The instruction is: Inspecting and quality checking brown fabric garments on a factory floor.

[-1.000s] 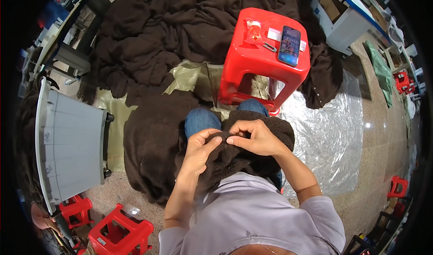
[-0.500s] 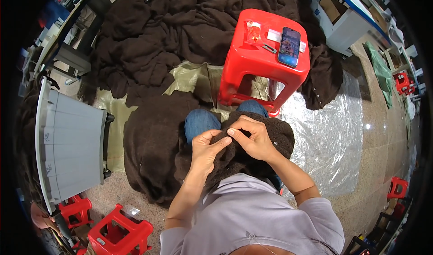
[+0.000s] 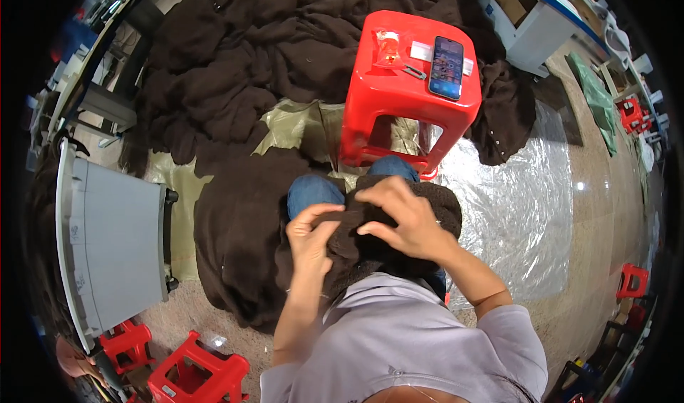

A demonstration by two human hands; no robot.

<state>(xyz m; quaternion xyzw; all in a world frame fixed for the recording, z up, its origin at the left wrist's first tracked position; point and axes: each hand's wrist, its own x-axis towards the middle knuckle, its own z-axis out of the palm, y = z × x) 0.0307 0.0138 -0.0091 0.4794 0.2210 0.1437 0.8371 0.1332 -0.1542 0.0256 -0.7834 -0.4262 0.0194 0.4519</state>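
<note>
Speckled floor (image 3: pixel 605 225), partly covered by clear plastic sheeting (image 3: pixel 509 211), surrounds jeans-clad knees (image 3: pixel 313 195). Dark brown fleecy cloth (image 3: pixel 349 250) lies across the lap. Over it, the right hand (image 3: pixel 407 221) is open, thumb and fingers spread, with nothing visible in its grasp. The left hand's (image 3: pixel 311 243) thumb and forefinger stand slightly apart at the cloth; whether they pinch it is unclear. Ahead, a red stool (image 3: pixel 410 93) bears a phone (image 3: pixel 446 68).

Phone (image 3: pixel 446 68) on red stool (image 3: pixel 399 97); grey bin (image 3: pixel 117 236) at left; clear plastic sheet (image 3: pixel 506 221) on floor (image 3: pixel 598 239).
</note>
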